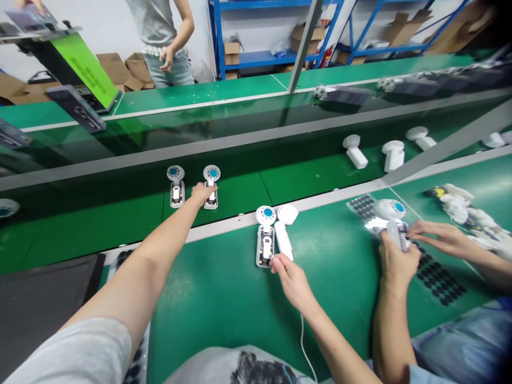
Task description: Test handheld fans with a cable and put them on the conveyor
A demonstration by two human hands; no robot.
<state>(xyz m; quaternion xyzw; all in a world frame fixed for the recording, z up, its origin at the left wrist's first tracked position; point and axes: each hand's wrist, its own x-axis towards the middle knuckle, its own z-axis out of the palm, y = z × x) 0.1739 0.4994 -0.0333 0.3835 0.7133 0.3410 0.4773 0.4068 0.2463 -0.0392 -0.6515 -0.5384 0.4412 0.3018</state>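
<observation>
My left hand (203, 192) reaches out to the belt and is closed on an open-cased white device (212, 174) with a round head and a blue disc. A similar open device (175, 174) lies to its left. On the bench, my right hand (294, 280) pinches the end of a thin white cable (303, 341) at the lower edge of another open device (264, 232). Its fingers hide the cable's tip. Touching that device on the right is a white unit (285, 240) with its plain side up.
To my right, a co-worker's hands (398, 261) hold a similar device above a sheet of black round pads (440, 280). Gloves (466, 210) lie beyond. White units (355, 153) sit on the belt (244, 197). A grey post (444, 144) slants across the right; a dark tray (44, 304) is left.
</observation>
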